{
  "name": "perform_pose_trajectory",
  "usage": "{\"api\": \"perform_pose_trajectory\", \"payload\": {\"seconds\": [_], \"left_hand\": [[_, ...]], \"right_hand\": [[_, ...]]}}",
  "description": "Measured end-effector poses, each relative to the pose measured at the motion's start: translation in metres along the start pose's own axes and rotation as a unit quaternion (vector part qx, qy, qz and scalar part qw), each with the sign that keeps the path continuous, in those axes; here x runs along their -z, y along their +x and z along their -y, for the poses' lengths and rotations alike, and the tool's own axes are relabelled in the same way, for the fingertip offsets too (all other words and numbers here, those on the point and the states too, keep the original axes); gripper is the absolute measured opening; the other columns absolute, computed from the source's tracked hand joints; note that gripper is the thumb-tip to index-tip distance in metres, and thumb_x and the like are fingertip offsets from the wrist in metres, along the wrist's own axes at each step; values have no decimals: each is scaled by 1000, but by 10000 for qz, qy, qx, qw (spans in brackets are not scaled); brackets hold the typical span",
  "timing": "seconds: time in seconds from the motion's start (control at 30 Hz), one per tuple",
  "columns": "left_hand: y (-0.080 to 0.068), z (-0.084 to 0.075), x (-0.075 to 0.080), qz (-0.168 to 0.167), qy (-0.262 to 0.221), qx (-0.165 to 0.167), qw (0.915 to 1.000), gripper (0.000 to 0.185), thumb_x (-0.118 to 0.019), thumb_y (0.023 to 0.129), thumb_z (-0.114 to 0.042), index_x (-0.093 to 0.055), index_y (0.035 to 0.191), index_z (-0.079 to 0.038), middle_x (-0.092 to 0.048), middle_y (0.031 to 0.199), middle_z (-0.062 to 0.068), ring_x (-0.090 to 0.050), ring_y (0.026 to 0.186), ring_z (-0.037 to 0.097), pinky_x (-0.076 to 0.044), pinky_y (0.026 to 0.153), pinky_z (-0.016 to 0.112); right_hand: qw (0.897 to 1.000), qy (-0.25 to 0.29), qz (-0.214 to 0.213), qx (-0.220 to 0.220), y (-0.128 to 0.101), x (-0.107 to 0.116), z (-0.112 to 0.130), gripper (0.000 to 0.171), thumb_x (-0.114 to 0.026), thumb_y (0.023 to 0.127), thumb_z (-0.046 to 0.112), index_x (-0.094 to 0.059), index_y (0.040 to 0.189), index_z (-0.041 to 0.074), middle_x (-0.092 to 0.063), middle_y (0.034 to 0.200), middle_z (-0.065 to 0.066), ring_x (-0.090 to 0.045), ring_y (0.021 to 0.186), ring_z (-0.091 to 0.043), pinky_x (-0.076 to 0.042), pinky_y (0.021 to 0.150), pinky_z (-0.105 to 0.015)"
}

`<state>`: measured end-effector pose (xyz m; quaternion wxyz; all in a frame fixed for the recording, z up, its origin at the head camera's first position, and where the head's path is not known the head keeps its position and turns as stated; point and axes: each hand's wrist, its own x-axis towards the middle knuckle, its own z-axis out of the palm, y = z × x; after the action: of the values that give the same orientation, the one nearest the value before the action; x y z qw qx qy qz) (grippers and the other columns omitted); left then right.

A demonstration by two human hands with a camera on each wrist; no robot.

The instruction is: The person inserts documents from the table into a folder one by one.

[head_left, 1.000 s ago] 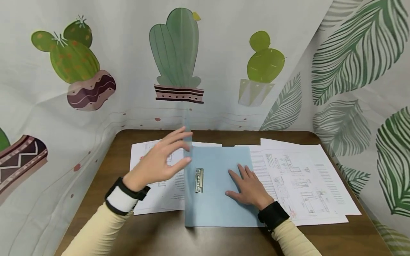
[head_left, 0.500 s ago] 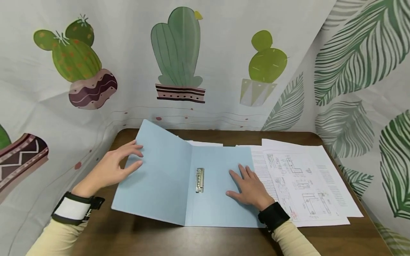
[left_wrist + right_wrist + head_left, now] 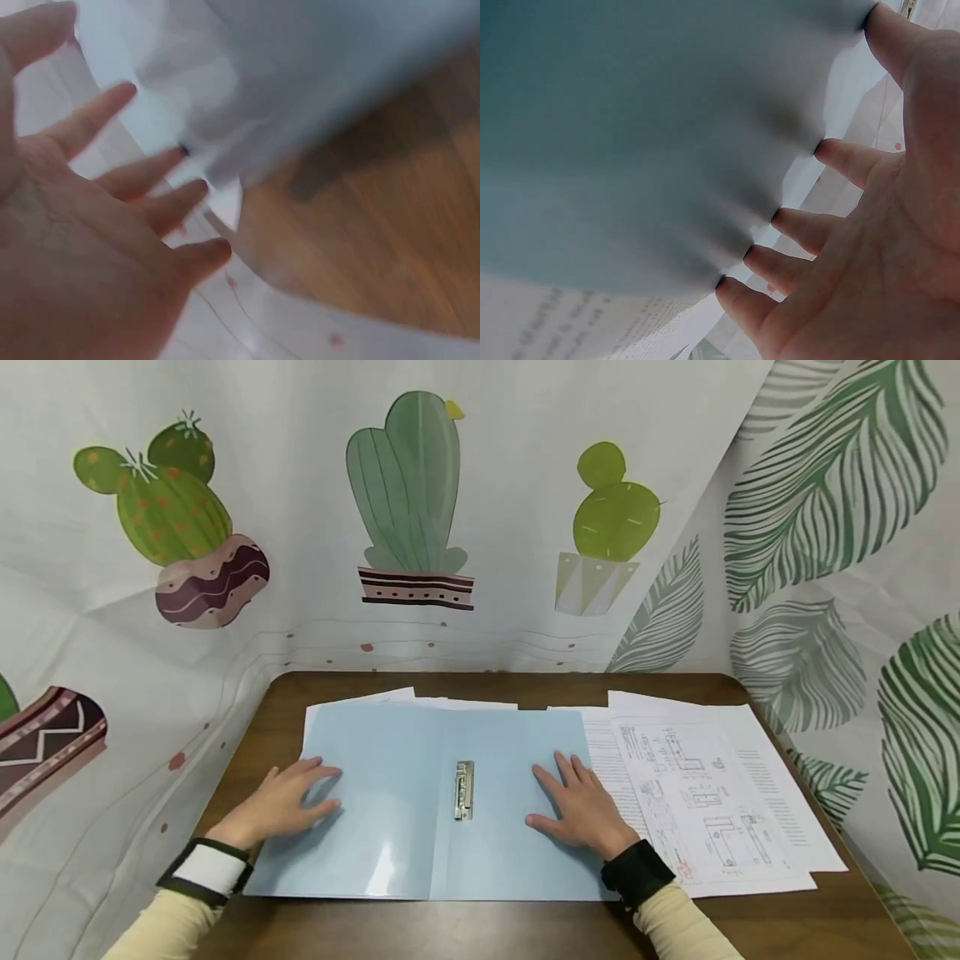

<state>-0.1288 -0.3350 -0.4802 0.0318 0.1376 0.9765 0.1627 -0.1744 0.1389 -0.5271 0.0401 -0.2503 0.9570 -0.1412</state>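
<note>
A light blue file folder (image 3: 382, 810) lies spread flat on the table, its fold running up the middle. Just right of the fold sits a metal clip (image 3: 464, 790). My left hand (image 3: 281, 802) is over the left cover, fingers spread and relaxed; the left wrist view is blurred, with the fingers near the folder (image 3: 300, 67). On the right panel rests my right hand (image 3: 581, 806), fingers spread. In the right wrist view, the fingertips of my right hand (image 3: 855, 240) press on the blue surface. Neither hand grips anything.
Printed sheets with line drawings (image 3: 701, 793) overlap at the right, partly under the folder. More white paper (image 3: 390, 696) peeks out behind the folder's left cover. The brown wooden table (image 3: 360, 931) meets a cactus-print curtain (image 3: 510, 510) at its back edge.
The folder's left cover has swung from upright down to the left and now lies flat over the papers there. My left hand moved left and down with it; the right hand stayed put.
</note>
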Motion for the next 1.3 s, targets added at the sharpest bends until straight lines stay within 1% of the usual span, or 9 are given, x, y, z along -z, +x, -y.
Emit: {"api": "perform_pose_trajectory", "payload": {"seconds": [0.1, 0.2, 0.37, 0.53, 0.67, 0.83, 1.03, 1.13, 1.3], "left_hand": [[1, -20, -16, 22, -52, 90, 9999, 60, -75, 93, -40, -62, 138, -2, -45, 146, 40, -42, 136, 57, -32, 105, 75], [5, -45, -30, -105, -206, 98, 9997, 65, -76, 92, -39, -59, 140, 2, -39, 148, 43, -36, 137, 62, -34, 107, 70], [16, -84, -53, -303, -140, 135, 9994, 69, -75, 92, -43, -57, 143, 0, -35, 154, 39, -28, 142, 62, -27, 109, 74], [27, -109, -71, -153, -24, 215, 9996, 78, -73, 92, -51, -52, 150, -4, -25, 159, 38, -17, 147, 61, -20, 111, 76], [32, -119, -79, -126, -100, 269, 9995, 87, -77, 86, -56, -50, 151, -4, -21, 160, 40, -13, 147, 63, -15, 110, 78], [34, -123, -88, -81, -68, 396, 9992, 99, -78, 81, -63, -45, 154, -5, -17, 161, 40, -9, 147, 64, -12, 110, 79], [34, -124, -95, 38, -19, 522, 9986, 101, -74, 82, -67, -40, 158, -9, -12, 163, 38, -4, 148, 62, -9, 112, 78], [33, -125, -98, 5, 21, 555, 9985, 101, -73, 82, -69, -41, 158, -9, -13, 163, 38, -5, 148, 62, -10, 112, 78], [32, -131, -102, -5, -24, 587, 9983, 101, -75, 81, -69, -43, 156, -9, -15, 163, 38, -7, 148, 62, -10, 111, 79]], "right_hand": [[10000, -31, 21, 15, 1, 0, 0, 80, -72, 90, 57, -50, 153, 13, -33, 162, -25, -28, 149, -50, -28, 116, -64], [9999, -71, 53, 48, 3, -1, 0, 81, -72, 90, 58, -49, 154, 14, -32, 163, -25, -27, 149, -50, -28, 116, -63], [9999, -41, 77, 90, 4, 0, 2, 81, -71, 91, 58, -49, 154, 13, -32, 162, -25, -27, 149, -51, -27, 116, -63], [10000, -7, 37, 76, 6, 1, 3, 80, -71, 91, 58, -48, 154, 13, -32, 162, -26, -26, 149, -51, -28, 116, -63], [10000, 18, 17, -8, 7, 0, 3, 81, -71, 91, 58, -48, 154, 13, -31, 163, -26, -25, 149, -51, -27, 116, -64], [9999, 60, 46, -66, 8, 2, 4, 81, -71, 91, 57, -48, 155, 13, -30, 163, -26, -24, 150, -51, -26, 117, -64], [9999, 67, 115, -29, 6, 6, 5, 81, -71, 91, 57, -48, 154, 13, -31, 163, -26, -24, 150, -52, -26, 116, -65], [9999, 96, 122, 6, 5, 7, 4, 81, -72, 91, 56, -48, 154, 12, -31, 163, -27, -24, 149, -52, -26, 116, -65], [9992, 236, -109, 298, 7, 10, 11, 83, -80, 86, 50, -51, 151, 8, -34, 160, -28, -28, 148, -52, -27, 116, -64]]}}
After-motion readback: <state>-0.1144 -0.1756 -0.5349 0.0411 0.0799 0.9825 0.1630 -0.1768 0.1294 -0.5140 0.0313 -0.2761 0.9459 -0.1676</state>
